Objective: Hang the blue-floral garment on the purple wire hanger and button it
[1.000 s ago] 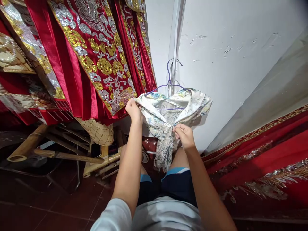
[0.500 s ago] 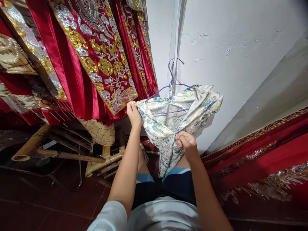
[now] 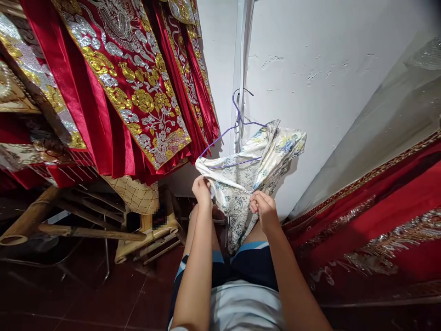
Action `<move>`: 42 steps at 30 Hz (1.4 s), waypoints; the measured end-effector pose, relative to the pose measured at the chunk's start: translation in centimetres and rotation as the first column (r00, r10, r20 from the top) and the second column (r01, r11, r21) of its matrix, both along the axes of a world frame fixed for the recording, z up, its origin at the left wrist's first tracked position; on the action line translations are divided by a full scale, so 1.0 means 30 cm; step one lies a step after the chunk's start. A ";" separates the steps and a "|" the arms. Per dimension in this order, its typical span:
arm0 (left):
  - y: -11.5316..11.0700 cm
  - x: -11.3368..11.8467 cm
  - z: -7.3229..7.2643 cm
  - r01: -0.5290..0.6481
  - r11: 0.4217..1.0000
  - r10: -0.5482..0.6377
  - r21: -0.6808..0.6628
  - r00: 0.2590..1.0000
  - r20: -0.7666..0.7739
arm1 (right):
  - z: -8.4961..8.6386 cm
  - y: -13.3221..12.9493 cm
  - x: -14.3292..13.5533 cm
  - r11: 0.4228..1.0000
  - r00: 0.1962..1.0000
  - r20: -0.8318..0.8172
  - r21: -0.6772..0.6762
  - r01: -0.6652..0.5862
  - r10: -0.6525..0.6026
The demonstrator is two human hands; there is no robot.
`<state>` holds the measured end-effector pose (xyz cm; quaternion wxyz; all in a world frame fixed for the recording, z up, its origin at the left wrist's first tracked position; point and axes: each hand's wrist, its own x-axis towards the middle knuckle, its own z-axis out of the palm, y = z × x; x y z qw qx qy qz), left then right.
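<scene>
A floral garment (image 3: 237, 202), white with blue and yellow flowers and wide at the neck, hangs on a purple wire hanger (image 3: 220, 138). The hanger's hook is up against the white wall. My left hand (image 3: 202, 191) is closed on the garment's left edge, below the hanger's left end. At the front of the neckline, my right hand (image 3: 263, 207) pinches the cloth where the two sides meet. The far right shoulder of the garment lies close to the wall, over the hanger's right arm. Its lower part hangs bunched between my knees.
Red skirts with gold and silver sequins (image 3: 144, 101) hang at the left. Below them is a bamboo chair (image 3: 103, 234). A pale strip (image 3: 241, 55) runs down the white wall (image 3: 296, 46). More red beaded cloth (image 3: 386, 230), partly under clear plastic, is at the right.
My left hand has moved down from the garment's shoulder to its side edge. The left shoulder now sits on the hanger's end. My right hand keeps its pinch at the neckline.
</scene>
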<state>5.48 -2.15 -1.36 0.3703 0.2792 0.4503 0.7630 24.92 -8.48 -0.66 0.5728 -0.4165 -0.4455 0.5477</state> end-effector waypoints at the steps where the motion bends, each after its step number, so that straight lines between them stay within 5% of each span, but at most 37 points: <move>1: -0.015 0.002 -0.009 0.004 0.999 -0.007 -0.032 0.994 -0.106 | -0.002 0.001 0.006 1.000 1.000 -0.010 0.010 0.017 -0.017; 7: -0.099 -0.049 0.030 0.052 0.960 -0.209 -0.276 0.789 -0.578 | 0.003 -0.007 0.021 0.995 0.991 -0.114 0.054 0.079 -0.073; 12: -0.138 -0.067 0.068 0.180 0.859 -0.485 -0.479 0.587 -0.648 | 0.003 -0.009 0.024 0.996 0.983 -0.176 0.057 0.065 -0.054; 15: -0.154 -0.037 0.049 0.277 0.826 -0.557 -0.491 0.540 -0.631 | -0.029 0.006 0.039 0.998 0.992 -0.105 0.006 0.065 -0.064; 18: -0.174 0.018 0.036 0.384 0.862 -0.506 -0.329 0.687 -0.522 | -0.083 0.026 0.070 0.996 0.991 0.128 -0.086 -0.028 0.039; 20: -0.193 0.063 0.048 0.475 0.873 -0.485 -0.108 0.827 -0.286 | -0.113 0.030 0.089 0.984 0.953 0.268 -0.142 -0.104 0.139; 23: -0.229 0.135 0.088 0.523 0.841 -0.527 0.139 0.850 -0.015 | -0.118 0.011 0.096 0.972 0.897 0.375 -0.090 -0.216 0.234; 25: -0.255 0.178 0.117 0.531 0.827 -0.536 0.184 0.844 -0.025 | -0.089 -0.013 0.084 0.944 0.887 0.344 0.009 -0.331 0.308; 28: -0.290 0.217 0.148 0.541 0.823 -0.490 0.172 0.830 -0.266 | -0.018 -0.048 0.047 0.872 0.869 0.196 0.099 -0.479 0.455; 31: -0.308 0.210 0.165 0.524 0.836 -0.368 0.161 0.754 -0.544 | 0.053 -0.056 0.003 0.849 0.849 0.175 0.099 -0.518 0.498; 35: -0.299 0.135 0.157 0.476 0.870 -0.262 0.129 0.668 -0.696 | 0.136 -0.020 -0.022 0.834 0.813 0.295 0.085 -0.546 0.502; 38: -0.287 0.060 0.129 0.621 0.780 -0.490 -0.079 0.528 -0.694 | 0.209 0.037 0.005 0.820 0.782 0.457 0.174 -0.545 0.423; 40: -0.285 0.009 0.108 0.695 0.647 -0.669 -0.314 0.320 -0.671 | 0.257 0.098 0.035 0.828 0.841 0.495 0.363 -0.428 0.218; 42: -0.284 -0.045 0.097 0.608 0.605 -0.718 -0.514 0.139 -0.682 | 0.294 0.179 0.061 0.795 0.910 0.414 0.559 -0.237 -0.020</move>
